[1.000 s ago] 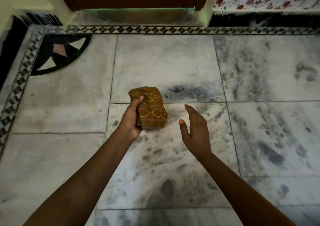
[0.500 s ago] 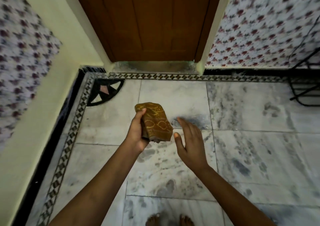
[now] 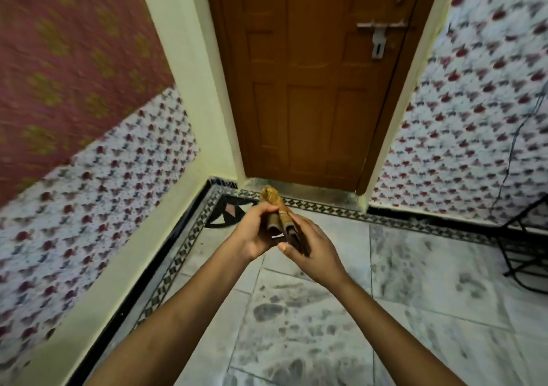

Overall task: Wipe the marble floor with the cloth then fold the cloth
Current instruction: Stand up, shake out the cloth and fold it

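Here the cloth [image 3: 280,219], an ochre patterned piece already doubled into a compact bundle, is held in the air at the centre of the frame, well above the marble floor [image 3: 415,282] and seen edge-on, so that its stacked layers show as parallel bands. The left hand [image 3: 255,231] curls its fingers over the bundle's left face, and the right hand [image 3: 314,246] wraps the right face with its thumb laid along the near edge; both hands thus clasp the cloth between them, probably to press the layers flat and keep the fold from springing open. The upper end of the bundle projects beyond the fingers toward the wooden door [image 3: 311,74] in the upper centre. The floor below shows grey mottled veining; whether any of this is remaining dirt cannot be told. A black metal rack [image 3: 522,243] stands at the right edge. By this arrangement the wiping appears finished and the folding close to complete.
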